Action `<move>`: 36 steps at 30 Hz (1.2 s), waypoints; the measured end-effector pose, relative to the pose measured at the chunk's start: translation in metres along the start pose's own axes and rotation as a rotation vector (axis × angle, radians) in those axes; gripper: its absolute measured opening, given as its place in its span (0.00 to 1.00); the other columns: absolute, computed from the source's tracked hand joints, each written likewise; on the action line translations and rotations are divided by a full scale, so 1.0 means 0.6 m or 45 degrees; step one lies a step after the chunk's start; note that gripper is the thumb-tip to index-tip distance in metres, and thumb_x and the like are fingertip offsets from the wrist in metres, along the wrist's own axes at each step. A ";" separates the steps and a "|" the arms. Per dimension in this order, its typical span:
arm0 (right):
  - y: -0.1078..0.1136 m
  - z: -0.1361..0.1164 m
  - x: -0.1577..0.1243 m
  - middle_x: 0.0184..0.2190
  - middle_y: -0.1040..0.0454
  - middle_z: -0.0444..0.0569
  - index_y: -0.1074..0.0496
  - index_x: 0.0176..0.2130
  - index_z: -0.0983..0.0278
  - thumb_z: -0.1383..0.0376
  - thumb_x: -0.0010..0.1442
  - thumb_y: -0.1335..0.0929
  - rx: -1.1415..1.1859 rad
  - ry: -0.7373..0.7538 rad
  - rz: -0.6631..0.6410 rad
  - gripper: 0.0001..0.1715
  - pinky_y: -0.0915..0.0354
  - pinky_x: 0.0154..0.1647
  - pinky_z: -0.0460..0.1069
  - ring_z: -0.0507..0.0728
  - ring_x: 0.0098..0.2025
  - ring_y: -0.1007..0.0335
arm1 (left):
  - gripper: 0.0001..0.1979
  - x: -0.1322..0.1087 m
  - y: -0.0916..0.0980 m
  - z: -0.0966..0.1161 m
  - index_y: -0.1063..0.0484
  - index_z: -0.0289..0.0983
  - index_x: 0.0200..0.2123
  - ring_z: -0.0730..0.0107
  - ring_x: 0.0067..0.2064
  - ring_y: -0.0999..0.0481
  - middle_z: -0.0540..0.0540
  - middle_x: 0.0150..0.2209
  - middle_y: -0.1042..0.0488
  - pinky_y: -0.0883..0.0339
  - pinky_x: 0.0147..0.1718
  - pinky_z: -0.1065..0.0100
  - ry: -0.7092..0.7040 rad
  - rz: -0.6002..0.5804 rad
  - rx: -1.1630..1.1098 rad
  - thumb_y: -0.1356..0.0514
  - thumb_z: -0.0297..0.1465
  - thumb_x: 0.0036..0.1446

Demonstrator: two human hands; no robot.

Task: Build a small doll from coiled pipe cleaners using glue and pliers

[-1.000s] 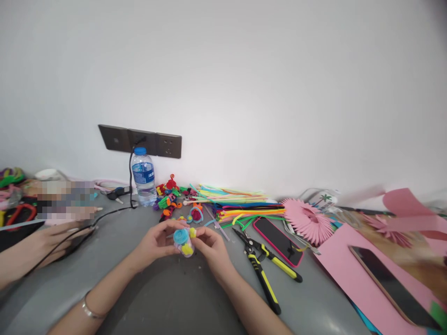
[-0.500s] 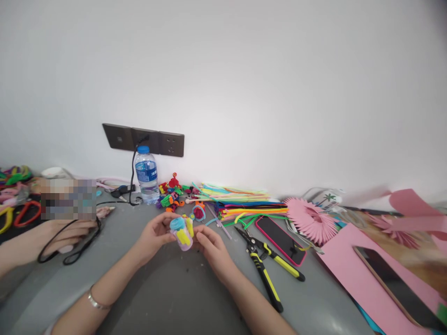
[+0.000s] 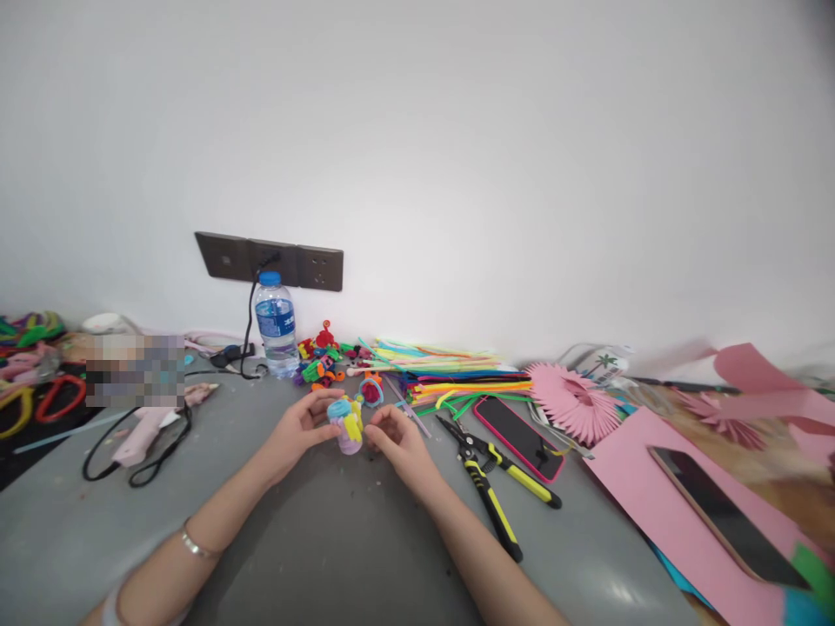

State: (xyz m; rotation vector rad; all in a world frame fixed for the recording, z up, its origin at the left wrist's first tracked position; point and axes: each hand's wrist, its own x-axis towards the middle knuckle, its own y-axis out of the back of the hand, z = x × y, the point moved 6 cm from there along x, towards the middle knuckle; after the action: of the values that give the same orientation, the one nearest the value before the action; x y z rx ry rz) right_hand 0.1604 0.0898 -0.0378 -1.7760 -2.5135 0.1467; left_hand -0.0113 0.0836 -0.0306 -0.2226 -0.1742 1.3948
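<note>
My left hand is closed around the left side of a small pipe-cleaner figure. The figure has a pink body, a light blue coil on top and yellow loops on its right side. It is held just above the grey table. Close by its right side is my right hand, thumb and fingers curled together near the yellow part. Whatever those fingertips pinch, if anything, is too small to make out.
Yellow-black pliers and a pink-cased phone lie to the right, before pink card bearing another phone. Behind are pipe cleaners, small figures and a water bottle. A pink glue gun with black cord lies left.
Another person's hand at the left has left the view, uncovering the pink glue gun. The figure is turned slightly more upright in my left hand. My right hand's fingers have drawn slightly away from it.
</note>
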 end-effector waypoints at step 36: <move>0.106 0.004 -0.138 0.20 0.27 0.42 0.38 0.33 0.61 0.45 0.48 0.30 -0.346 -0.221 0.375 0.26 0.47 0.14 0.44 0.51 0.15 0.36 | 0.16 -0.042 -0.075 0.020 0.24 0.39 0.43 0.65 0.38 0.27 0.45 0.39 0.25 0.36 0.34 0.69 -0.322 -0.560 0.908 0.33 0.38 0.51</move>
State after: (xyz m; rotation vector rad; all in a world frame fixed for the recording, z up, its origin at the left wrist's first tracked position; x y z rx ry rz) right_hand 0.2474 0.0329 -0.0470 -2.3305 -2.4653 -0.0325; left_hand 0.0245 0.0521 -0.0072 0.5574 0.0722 0.9670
